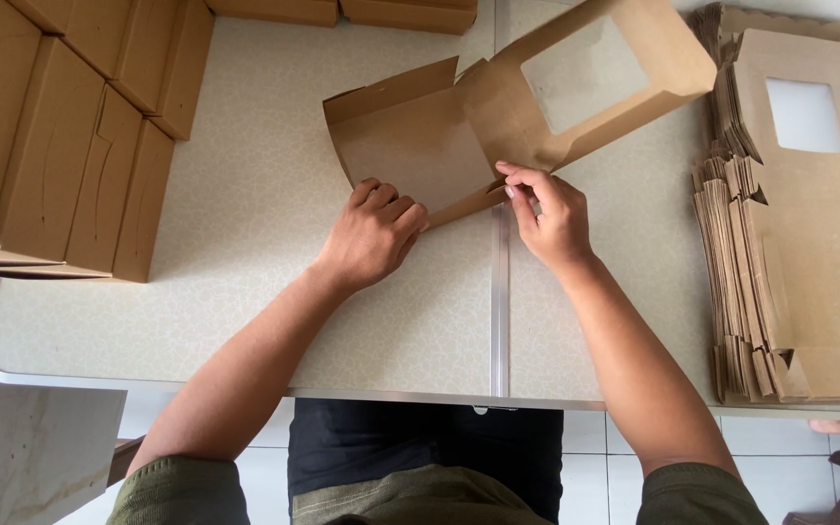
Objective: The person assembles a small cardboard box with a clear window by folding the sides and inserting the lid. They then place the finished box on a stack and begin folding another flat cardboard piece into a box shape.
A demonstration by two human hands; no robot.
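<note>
Brown kraft cardboard is the material in hand: a half-folded box blank point(439, 146) with a clear window in its lid lies on the pale speckled tabletop point(245, 243), near the far middle, across the metal seam strip point(500, 311) that divides the top. The lid part with the window stands up and leans away to the right; the base part lies nearly flat toward the person.

The left hand point(373, 238) is curled, its knuckles pressing down on the near edge of the base panel, so it holds the sheet against the tabletop rather than gripping it. The right hand point(548, 216) is narrow, thumb and fingertips pinching a small flap at the near corner of the box.

I judge the cardboard to be very light and thin, stiff along flat panels but weak at the scored lines, where it bends easily. It is not slippery for dry fingers, yet it can slide on the smooth tabletop if nothing presses it. The window film looks soft and can dent, so it is better to take hold at the panel edges and flaps, close to the creases, and not on the window.

To the right lies a stack of flat blanks point(789, 243) of the same kind; to the left, rows of finished boxes point(60, 136) sit touching each other.
</note>
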